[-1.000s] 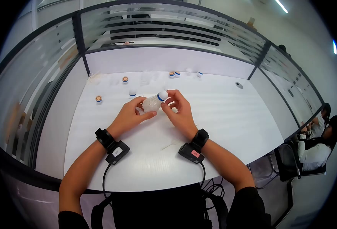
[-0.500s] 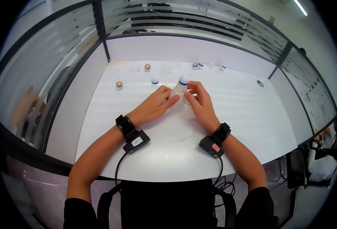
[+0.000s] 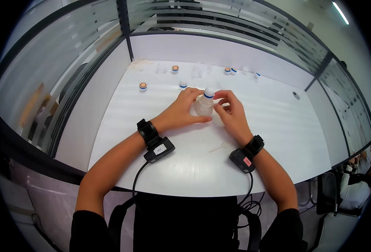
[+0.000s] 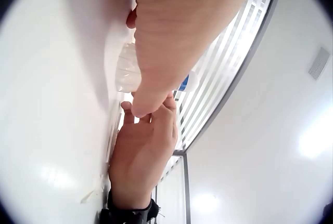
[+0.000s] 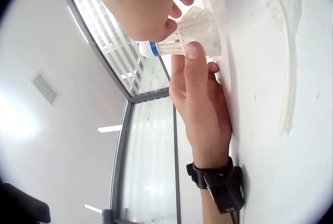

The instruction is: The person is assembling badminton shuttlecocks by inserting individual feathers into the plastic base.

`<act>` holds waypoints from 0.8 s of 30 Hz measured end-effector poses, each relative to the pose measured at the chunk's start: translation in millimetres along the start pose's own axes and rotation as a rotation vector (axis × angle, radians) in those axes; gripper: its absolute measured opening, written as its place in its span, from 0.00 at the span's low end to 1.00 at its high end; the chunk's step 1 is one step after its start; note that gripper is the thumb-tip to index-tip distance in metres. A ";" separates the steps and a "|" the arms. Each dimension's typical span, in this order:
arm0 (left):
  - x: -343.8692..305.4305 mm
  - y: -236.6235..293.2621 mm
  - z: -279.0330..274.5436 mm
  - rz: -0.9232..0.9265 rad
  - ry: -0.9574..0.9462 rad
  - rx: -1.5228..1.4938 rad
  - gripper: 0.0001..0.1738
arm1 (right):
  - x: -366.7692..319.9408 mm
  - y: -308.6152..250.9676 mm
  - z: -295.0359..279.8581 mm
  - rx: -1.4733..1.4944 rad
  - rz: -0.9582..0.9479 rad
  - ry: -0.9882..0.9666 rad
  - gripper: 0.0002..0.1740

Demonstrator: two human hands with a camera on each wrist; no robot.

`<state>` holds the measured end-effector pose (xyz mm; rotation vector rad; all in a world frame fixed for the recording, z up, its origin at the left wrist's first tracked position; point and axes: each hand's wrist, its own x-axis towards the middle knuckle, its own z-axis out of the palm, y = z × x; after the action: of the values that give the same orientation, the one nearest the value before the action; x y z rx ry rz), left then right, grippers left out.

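A white shuttlecock (image 3: 204,106) with a blue band stands near-upright on the white table, its rounded cork end up and its skirt down. My left hand (image 3: 181,110) is curled around the skirt, thumb in front and fingers behind. In the right wrist view the left thumb (image 5: 195,52) lies across the feathers. My right hand (image 3: 233,115) is beside the shuttlecock, its loosely bent fingers close to the blue band and upper skirt. The left wrist view mostly hides the shuttlecock (image 4: 127,70) behind the left hand.
A loose white feather (image 3: 221,147) lies near the right wrist. Several short white pieces with blue bands, some with tan tops, such as this piece (image 3: 143,86), sit farther back. Pale translucent bits (image 3: 198,71) lie near the back partition (image 3: 219,49). The table has a cable hole (image 3: 296,95).
The shuttlecock has gone from tilted in my hands to near-upright on the table. My left thumb and fingers have spread wider around it. The head view has shifted.
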<state>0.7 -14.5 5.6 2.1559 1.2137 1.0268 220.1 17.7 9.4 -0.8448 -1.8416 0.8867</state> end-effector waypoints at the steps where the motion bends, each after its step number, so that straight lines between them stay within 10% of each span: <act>1: -1.1 1.2 -1.1 -0.043 0.021 -0.055 0.41 | 0.0 0.4 0.1 0.008 0.000 0.007 0.16; 8: 3.4 8.8 -13.0 -0.235 0.133 -0.384 0.22 | 0.1 -6.1 0.2 0.009 0.001 0.068 0.15; 24: 1.2 -0.5 -5.5 -0.090 0.008 -0.099 0.31 | 0.1 -13.6 1.0 -0.012 -0.078 0.001 0.23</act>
<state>-3.6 -13.1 9.1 2.0053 1.2255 1.0362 216.6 10.7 20.6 -0.7757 -1.8681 0.8266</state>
